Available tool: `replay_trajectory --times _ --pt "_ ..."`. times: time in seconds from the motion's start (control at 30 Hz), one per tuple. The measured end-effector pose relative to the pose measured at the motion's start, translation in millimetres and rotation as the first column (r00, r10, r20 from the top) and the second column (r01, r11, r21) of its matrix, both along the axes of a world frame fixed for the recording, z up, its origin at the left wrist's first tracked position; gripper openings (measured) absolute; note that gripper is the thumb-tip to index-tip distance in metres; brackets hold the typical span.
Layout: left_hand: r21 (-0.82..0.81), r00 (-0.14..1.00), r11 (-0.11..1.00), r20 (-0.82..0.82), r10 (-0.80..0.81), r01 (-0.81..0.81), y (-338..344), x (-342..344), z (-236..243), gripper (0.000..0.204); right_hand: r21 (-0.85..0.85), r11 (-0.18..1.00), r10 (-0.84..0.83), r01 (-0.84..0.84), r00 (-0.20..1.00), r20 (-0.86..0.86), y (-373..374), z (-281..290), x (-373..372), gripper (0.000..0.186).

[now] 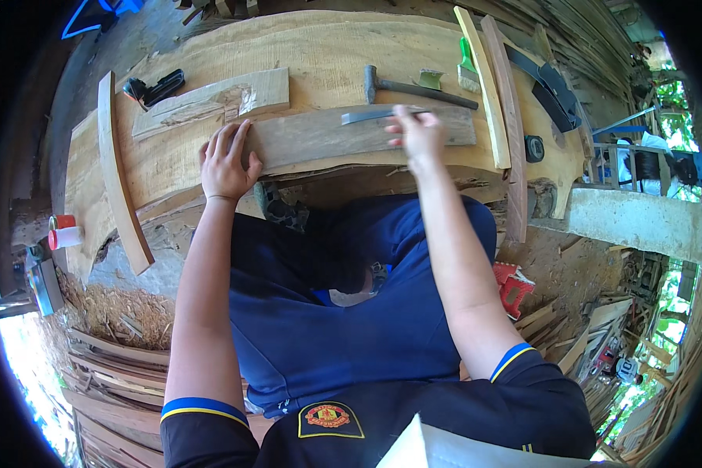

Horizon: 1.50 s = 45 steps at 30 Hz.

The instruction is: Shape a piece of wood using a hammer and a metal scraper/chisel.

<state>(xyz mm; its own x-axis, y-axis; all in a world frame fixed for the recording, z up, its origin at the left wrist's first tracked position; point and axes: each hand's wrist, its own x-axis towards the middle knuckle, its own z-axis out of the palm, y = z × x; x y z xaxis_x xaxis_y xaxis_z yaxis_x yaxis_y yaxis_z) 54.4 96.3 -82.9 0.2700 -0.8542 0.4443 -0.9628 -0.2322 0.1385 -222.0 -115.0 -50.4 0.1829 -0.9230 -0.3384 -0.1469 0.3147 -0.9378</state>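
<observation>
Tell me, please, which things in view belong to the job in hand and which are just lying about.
In use:
weathered board, left hand at its left end
flat grey tool, in the right hand

Seemingly just lying about:
hammer
green-handled brush
curved wood strip

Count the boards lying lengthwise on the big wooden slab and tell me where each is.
2: one grey-brown board at the left hand; one paler board beyond it, left of the hammer.

Grey tool (pixel 364 116) — partly hidden by right fingers (pixel 407 123).
</observation>
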Motion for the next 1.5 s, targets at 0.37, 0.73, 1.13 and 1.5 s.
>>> replay_trajectory --times 0.37,0.73,1.13,1.5 --pt "-0.012 1.000 1.000 -0.011 0.021 -0.021 3 2 -3 0.060 -0.140 0.987 0.053 -0.084 0.976 -0.211 -7 21 -17 0.022" --pt "-0.044 1.000 0.999 -0.008 -0.005 0.004 3 2 -4 0.059 -0.107 0.950 0.285 -0.295 0.953 -0.098 50 12 33 0.022" --pt "-0.078 1.000 0.997 0.001 -0.006 0.006 -1 1 -5 0.057 -0.075 0.997 0.009 -0.012 0.999 -0.041 45 7 -15 0.020" --pt "-0.073 1.000 0.997 -0.013 0.004 -0.005 1 2 -4 0.056 -0.123 0.980 -0.158 0.157 0.987 -0.005 36 3 -43 0.022"
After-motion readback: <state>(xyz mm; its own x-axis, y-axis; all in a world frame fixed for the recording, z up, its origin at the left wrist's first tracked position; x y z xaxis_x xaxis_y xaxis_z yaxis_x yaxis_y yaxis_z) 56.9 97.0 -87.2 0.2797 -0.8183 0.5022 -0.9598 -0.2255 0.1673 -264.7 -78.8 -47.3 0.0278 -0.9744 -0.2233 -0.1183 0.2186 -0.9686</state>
